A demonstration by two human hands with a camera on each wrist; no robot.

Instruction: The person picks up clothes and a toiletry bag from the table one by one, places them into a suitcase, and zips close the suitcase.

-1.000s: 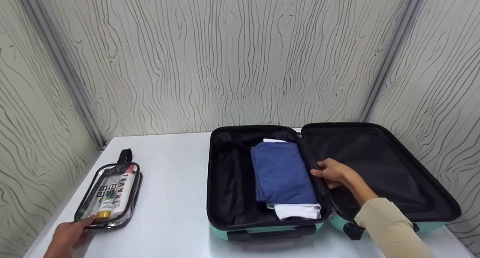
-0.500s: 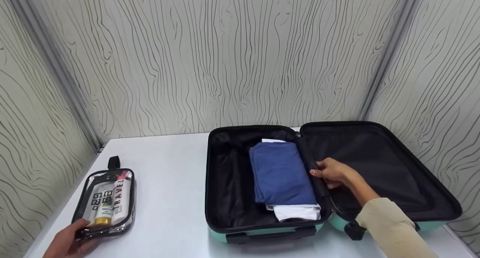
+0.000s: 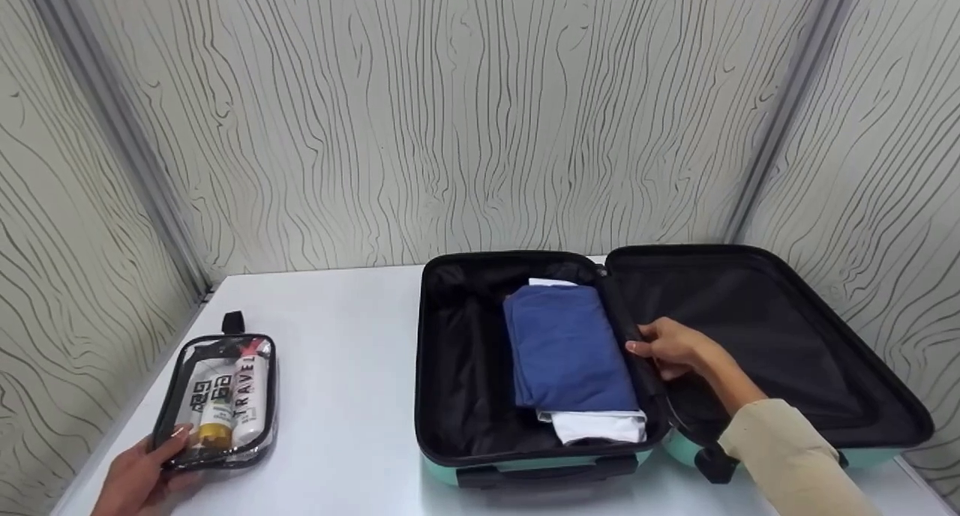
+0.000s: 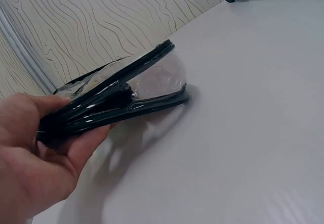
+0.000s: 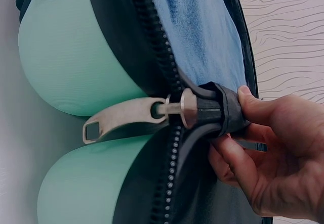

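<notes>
My left hand point(image 3: 142, 467) grips the near left corner of a clear toiletry bag point(image 3: 196, 366) with black piping, thumb on top and fingers beneath. Inside it show a white bottle point(image 3: 251, 396) lettered TRAVEL and a gold-capped tube point(image 3: 217, 426). The left wrist view shows the bag point(image 4: 116, 102) tilted, its held edge raised off the table. My right hand point(image 3: 671, 343) pinches the black lining fold point(image 5: 220, 107) at the hinge of an open mint-green suitcase point(image 3: 457, 351). A folded blue garment point(image 3: 570, 351) lies in its left half, over white cloth point(image 3: 600, 426).
The suitcase's open lid point(image 3: 735, 336) lies flat at the right, close to the side wall. A metal zipper pull point(image 5: 121, 115) sits at the hinge. White tabletop point(image 3: 345, 381) stretches between bag and suitcase. Patterned panels point(image 3: 405, 126) rise behind and at both sides.
The left hand has slid its fingers under the bag's near corner and lifted it. The bag has turned and shifted slightly toward me. The right hand keeps its pinch on the lining.
</notes>
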